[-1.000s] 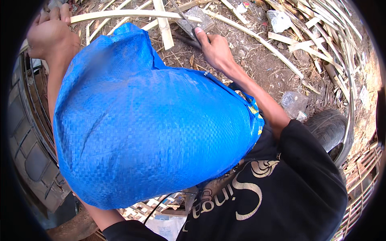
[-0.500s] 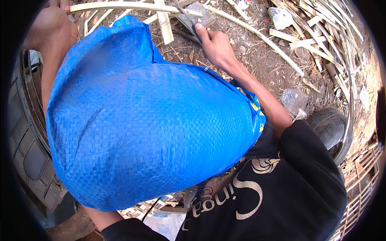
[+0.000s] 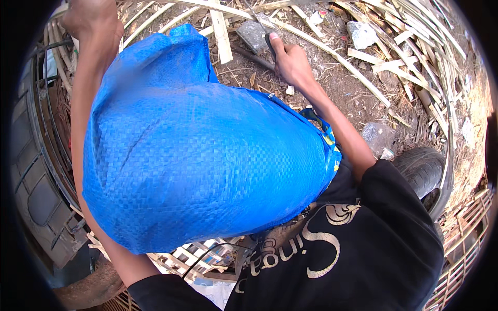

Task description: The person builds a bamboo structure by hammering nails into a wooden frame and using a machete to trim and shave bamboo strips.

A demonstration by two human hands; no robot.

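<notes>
My right hand (image 3: 294, 63) is closed round the dark handle of a knife (image 3: 270, 45), thumb along the top. Its narrow blade points up and away, against or just beside a pale bamboo strip (image 3: 228, 9). The strip arcs along the top edge toward my left hand (image 3: 94, 19), whose fingers are mostly cut off by the picture's edge; the hand looks closed on the strip's far part. Across my lap lies a blue woven plastic sheet or sack (image 3: 207, 155), between my two forearms. A grey stone block (image 3: 252, 37) sits on the ground under the blade.
Split bamboo strips (image 3: 415, 31) pile up at the far right, with more scattered on the dirt. Crumpled clear plastic (image 3: 377, 136) and a black tyre (image 3: 423, 166) lie to the right. Woven bamboo lattice (image 3: 469, 233) shows at the lower right. Dark panelled material (image 3: 44, 199) stands at left.
My left hand has moved up and slightly right, taking its fingers out of view, and the strip has risen with it. My right hand with the knife has shifted a little right.
</notes>
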